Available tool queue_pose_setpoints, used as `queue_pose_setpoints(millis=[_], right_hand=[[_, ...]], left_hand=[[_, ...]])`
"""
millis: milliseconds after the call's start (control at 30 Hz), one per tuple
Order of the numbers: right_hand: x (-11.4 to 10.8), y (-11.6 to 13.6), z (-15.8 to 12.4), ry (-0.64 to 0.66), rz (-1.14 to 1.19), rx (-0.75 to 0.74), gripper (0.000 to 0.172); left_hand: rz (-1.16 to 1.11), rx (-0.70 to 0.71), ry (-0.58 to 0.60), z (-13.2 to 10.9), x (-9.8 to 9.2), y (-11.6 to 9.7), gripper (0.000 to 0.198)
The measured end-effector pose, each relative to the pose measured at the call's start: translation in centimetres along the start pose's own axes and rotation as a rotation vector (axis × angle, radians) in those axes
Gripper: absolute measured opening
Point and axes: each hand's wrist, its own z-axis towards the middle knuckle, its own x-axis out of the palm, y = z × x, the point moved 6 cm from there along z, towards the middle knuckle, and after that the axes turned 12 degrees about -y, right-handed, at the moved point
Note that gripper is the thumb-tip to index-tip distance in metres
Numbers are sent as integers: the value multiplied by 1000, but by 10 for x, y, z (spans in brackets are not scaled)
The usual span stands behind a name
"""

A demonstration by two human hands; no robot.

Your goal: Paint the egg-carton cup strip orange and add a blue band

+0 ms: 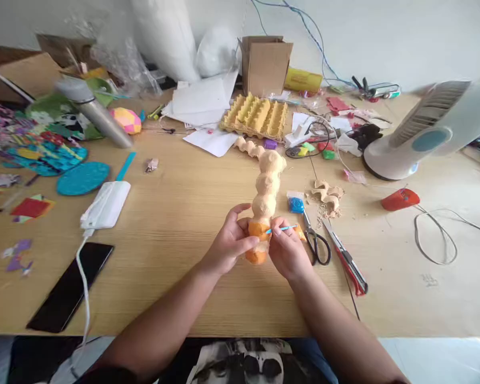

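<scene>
Over the front part of the table [164, 288], the left hand [232, 239] clasped the bumpy carton strip [266, 185] by its orange-covered end, while the right hand [286, 248] pinched a thin blue tool [288, 228] against it. The strip looked light, stiffish yet crushable, best held gently between humps.

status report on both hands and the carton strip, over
Left hand gripping carton strip. Right hand holding blue tool at orange part. Scissors beside right hand, not blocking.
</scene>
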Motion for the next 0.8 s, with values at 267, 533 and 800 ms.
queue_pose_setpoints(millis=[267,533,800], right_hand=[[-2,1,-2,44,-232,-115,38],[0,-3,-2,11,-66,28,37],[-3,-8,2,-20,193,182,37]], left_hand=[[67,-55,-65,1,-7,4,75],[47,-69,-85,1,-5,3,72],[6,-28,5,-3,4,-4,67]])
